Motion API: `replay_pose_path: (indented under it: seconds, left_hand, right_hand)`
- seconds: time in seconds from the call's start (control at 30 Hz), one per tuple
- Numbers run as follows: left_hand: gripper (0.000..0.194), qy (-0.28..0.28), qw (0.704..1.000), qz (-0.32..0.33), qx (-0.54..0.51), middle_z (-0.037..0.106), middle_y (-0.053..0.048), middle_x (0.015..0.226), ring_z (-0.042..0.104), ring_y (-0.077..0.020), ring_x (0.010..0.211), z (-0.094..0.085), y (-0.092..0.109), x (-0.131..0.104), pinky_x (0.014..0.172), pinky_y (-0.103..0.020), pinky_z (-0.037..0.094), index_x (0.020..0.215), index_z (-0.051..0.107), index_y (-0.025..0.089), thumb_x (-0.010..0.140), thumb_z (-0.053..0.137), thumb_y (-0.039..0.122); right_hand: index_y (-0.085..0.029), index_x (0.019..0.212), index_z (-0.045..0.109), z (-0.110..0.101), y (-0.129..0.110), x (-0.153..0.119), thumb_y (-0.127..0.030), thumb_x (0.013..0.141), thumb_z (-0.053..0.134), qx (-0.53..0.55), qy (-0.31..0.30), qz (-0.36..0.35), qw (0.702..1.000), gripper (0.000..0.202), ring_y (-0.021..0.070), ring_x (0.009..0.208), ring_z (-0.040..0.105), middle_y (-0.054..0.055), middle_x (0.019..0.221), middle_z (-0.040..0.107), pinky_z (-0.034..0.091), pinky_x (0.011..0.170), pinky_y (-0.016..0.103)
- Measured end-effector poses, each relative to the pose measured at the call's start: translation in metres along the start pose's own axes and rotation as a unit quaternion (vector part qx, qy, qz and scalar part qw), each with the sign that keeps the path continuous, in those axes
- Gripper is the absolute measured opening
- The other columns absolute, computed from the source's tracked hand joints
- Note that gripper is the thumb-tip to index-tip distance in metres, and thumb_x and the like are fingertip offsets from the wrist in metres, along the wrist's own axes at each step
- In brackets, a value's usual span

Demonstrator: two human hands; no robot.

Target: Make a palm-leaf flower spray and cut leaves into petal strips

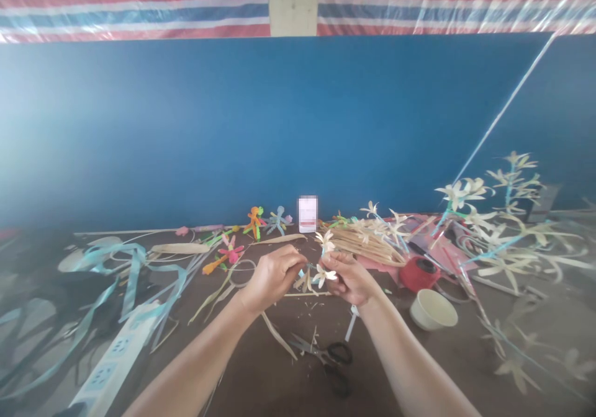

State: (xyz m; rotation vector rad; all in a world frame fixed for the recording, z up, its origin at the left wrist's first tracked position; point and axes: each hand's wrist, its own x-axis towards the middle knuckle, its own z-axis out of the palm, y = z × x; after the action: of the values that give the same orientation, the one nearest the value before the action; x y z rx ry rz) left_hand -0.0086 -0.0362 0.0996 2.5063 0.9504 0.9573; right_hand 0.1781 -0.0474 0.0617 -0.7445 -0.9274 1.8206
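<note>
Right hand [349, 278] is closing thumb and fingers on the cream flower spray [325, 275], holding it above the brown table [261, 380] at center. Left hand [275, 275] is curling nearly shut, its fingertips pinching beside the spray; what they are gripping is too small to tell. Black-handled scissors [321, 353] are lying nearer the wearer, between the forearms. A pale cup [433, 311] is standing just beside a red spool [419, 273], right of the right hand
</note>
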Motion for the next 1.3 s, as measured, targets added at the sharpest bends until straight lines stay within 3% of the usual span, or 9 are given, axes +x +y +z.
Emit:
replay_pose_path:
  seconds: [0.4,0.87,1.07,1.3]
  left_hand:
    - [0.025,-0.097,0.993,0.06,0.001,0.059,-0.005,0.077,0.054,-0.0116,0.073,-0.016,0.006,0.004,0.066,-0.022,0.041,0.085,0.063,0.017,0.083,0.038,0.019]
    - [0.02,-0.155,0.978,0.019,-0.142,0.058,-0.004,0.071,0.052,-0.0109,0.065,-0.016,0.008,0.013,0.061,-0.023,0.04,0.075,0.063,0.016,0.08,0.046,0.025]
    - [0.018,-0.122,0.986,-0.033,-0.11,0.055,-0.001,0.067,0.05,-0.0094,0.061,-0.017,0.011,0.016,0.057,-0.022,0.038,0.076,0.063,0.015,0.078,0.047,0.023]
    - [0.018,-0.085,0.989,-0.066,-0.1,0.058,-0.002,0.071,0.051,-0.0109,0.064,-0.012,0.009,0.017,0.059,-0.023,0.039,0.078,0.064,0.017,0.078,0.046,0.022]
  right_hand:
    - [-0.015,0.06,0.049,-0.001,-0.006,-0.002,-0.031,0.073,0.059,-0.001,-0.102,0.02,0.995,0.023,0.0007,0.026,0.025,-0.009,0.038,0.039,0.025,0.029,0.014]
    - [-0.012,0.061,0.055,-0.011,-0.007,0.002,-0.029,0.068,0.063,-0.004,-0.174,0.06,0.983,0.02,0.0011,0.023,0.026,-0.009,0.035,0.04,0.028,0.028,0.015]
    - [-0.014,0.066,0.057,-0.012,-0.007,0.006,-0.026,0.069,0.062,0.021,-0.139,0.039,0.989,0.014,0.0005,0.025,0.025,-0.01,0.036,0.039,0.026,0.029,0.014]
    - [-0.014,0.086,0.06,-0.004,-0.008,0.0,-0.034,0.07,0.06,0.02,-0.013,0.023,0.999,0.026,0.0011,0.027,0.032,-0.007,0.043,0.048,0.024,0.03,0.014]
